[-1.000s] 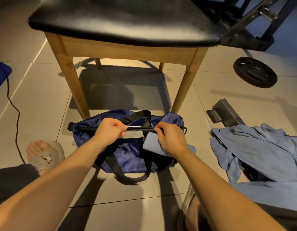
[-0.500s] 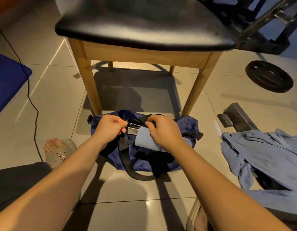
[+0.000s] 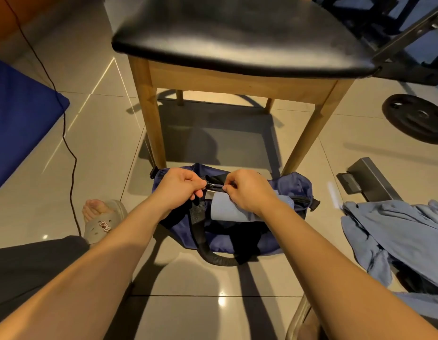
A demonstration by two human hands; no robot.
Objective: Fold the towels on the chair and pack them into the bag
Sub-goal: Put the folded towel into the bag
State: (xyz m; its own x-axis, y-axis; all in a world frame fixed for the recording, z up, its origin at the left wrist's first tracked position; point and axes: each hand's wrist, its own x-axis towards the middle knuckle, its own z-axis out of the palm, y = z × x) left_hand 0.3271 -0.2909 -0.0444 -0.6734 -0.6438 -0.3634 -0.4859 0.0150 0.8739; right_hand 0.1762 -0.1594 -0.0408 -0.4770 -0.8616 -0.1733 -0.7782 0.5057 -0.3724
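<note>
Bag (image 3: pixel 220 241): floor, near side of chair (image 3: pixel 237 79) | folded towel (image 3: pixel 227 211): poking from bag mouth | left hand (image 3: pixel 178 190): pinches zip pull (image 3: pixel 209 184) | right hand (image 3: pixel 250 192): pinches bag just right of it | step: probably working zip | next: tuck towel fully inside.

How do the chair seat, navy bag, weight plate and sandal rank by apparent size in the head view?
chair seat
navy bag
weight plate
sandal
The seat is nearest the camera, which exaggerates it.
</note>
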